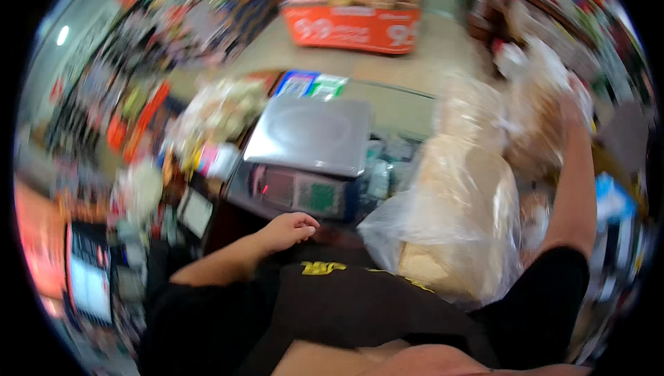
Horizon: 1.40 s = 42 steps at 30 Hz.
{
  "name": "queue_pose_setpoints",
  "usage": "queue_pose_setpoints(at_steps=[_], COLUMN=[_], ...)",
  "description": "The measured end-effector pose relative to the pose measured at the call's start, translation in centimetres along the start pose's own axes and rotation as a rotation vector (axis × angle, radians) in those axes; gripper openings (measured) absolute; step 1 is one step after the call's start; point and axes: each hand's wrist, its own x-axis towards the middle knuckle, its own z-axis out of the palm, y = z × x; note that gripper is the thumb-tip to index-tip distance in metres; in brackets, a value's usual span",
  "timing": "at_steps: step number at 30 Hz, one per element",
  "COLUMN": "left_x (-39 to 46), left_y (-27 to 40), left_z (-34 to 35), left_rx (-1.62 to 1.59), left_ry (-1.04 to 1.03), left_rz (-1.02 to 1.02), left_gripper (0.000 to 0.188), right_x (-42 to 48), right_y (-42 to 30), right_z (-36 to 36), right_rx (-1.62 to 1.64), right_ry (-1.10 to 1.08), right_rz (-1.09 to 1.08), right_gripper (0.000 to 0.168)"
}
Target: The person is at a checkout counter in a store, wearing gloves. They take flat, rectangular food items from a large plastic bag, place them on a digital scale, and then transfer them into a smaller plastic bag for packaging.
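My left hand hovers before my body, just in front of a digital weighing scale. Its fingers are loosely curled and nothing shows in them. The scale's metal pan is bare. My right arm stretches out to the right. At its end my right hand, blurred, touches the right side of a clear plastic bag with brownish contents; its grip cannot be made out. Between my arms lies a large clear plastic bag of pale beige, flat-looking pieces stacked together.
Left of the scale sit a bag of pale items and a dark-framed card. Cards with printed codes lie behind the pan. A lit screen stands far left. Beyond the counter is a goods display with a red price sign.
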Motion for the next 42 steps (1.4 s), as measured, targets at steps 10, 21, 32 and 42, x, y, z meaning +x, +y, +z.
queue_pose_setpoints(at_steps=[10, 21, 32, 42], left_x=[-1.4, -13.2, -9.8, -19.3], left_y=[-26.0, -50.5, -58.6, -62.3], left_z=[0.8, 2.6, 6.1, 5.1], left_rx=[0.651, -0.053, -0.497, -0.134], left_ry=[0.21, 0.433, 0.247, 0.29], left_rz=[-0.001, -0.664, -0.56, -0.759], left_gripper=[0.013, 0.042, 0.021, 0.028], right_x=[-34.2, -51.0, -54.2, -71.6], right_y=[-33.7, -34.2, -33.3, -16.5], right_z=[5.1, 15.6, 16.5, 20.4], right_rx=[0.327, -0.804, -0.817, -0.269], right_ry=[-1.352, -1.395, -1.135, -1.101], right_rz=[-1.265, -0.757, -0.559, -0.359], right_gripper=[0.037, 0.053, 0.044, 0.052])
